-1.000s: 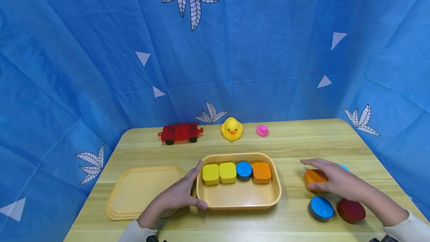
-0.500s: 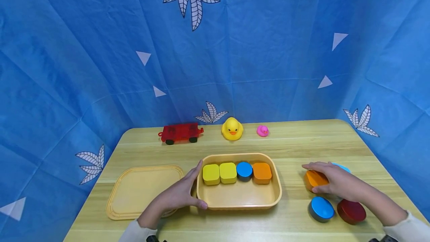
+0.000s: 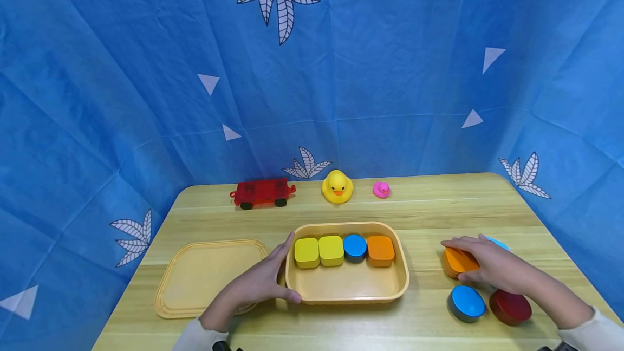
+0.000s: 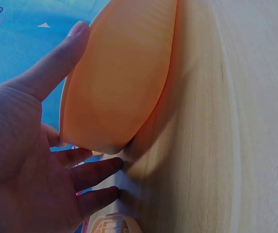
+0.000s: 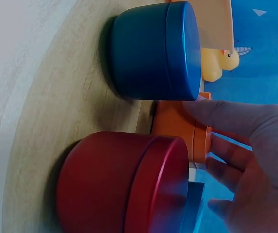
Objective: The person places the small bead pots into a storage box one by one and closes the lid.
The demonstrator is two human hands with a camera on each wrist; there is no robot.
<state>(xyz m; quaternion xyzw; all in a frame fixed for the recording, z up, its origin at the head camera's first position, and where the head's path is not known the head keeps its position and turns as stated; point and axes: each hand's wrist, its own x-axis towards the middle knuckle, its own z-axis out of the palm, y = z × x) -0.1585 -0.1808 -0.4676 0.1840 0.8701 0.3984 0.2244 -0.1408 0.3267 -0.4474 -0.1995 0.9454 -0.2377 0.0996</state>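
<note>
A peach-coloured plastic box (image 3: 348,288) sits before me with two yellow tins (image 3: 318,251), a blue round tin (image 3: 354,248) and an orange tin (image 3: 380,251) in a row inside. My left hand (image 3: 263,278) rests against the box's left end, thumb along its front and fingers fairly straight; the left wrist view shows the thumb at the rim. At the right, my right hand (image 3: 489,264) grips another orange tin (image 3: 458,261) between thumb and fingers, still on the table. Partly behind that hand lies a light blue item (image 3: 498,243).
Close to my right hand stand a blue round tin (image 3: 466,303) and a dark red round tin (image 3: 509,306). A flat peach lid (image 3: 209,278) lies left of the box. Along the back are a red toy wagon (image 3: 261,192), a yellow duck (image 3: 337,187) and a small pink duck (image 3: 381,189).
My right hand has lowered slightly and drawn its thumb and fingers in around the orange tin. The left hand and the box stay where they were.
</note>
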